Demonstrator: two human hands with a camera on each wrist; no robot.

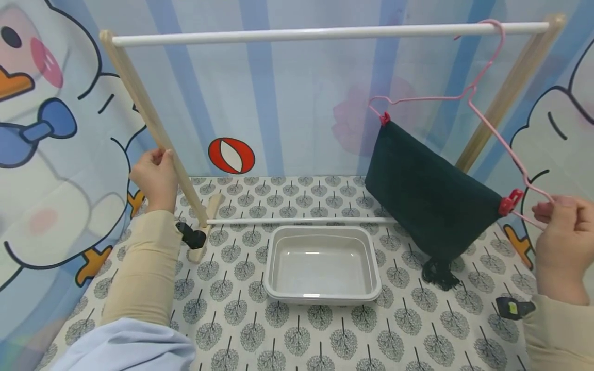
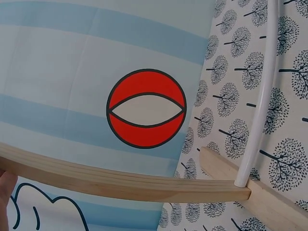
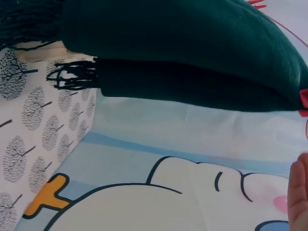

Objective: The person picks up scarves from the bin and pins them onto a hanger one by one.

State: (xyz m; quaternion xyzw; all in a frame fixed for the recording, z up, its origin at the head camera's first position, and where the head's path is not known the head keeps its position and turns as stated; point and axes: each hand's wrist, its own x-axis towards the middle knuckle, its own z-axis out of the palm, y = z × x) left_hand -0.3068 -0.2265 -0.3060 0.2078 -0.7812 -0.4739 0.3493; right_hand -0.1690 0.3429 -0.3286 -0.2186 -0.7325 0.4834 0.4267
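A dark green fringed scarf hangs from a pink wire hanger. Two red clips fasten it, one at each upper corner. The hanger's hook loops over the white top bar of a wooden rack, near its right end. My right hand pinches the hanger's right end, so the hanger stands askew. On the other side, my left hand holds the rack's left wooden post about midway up. The right wrist view shows the scarf doubled over, fringe at the left.
A pale grey plastic basin stands on the tree-patterned tablecloth in front of the rack. Behind it runs the rack's white lower bar, joined to a wooden foot at left. Printed cartoon curtains surround the table.
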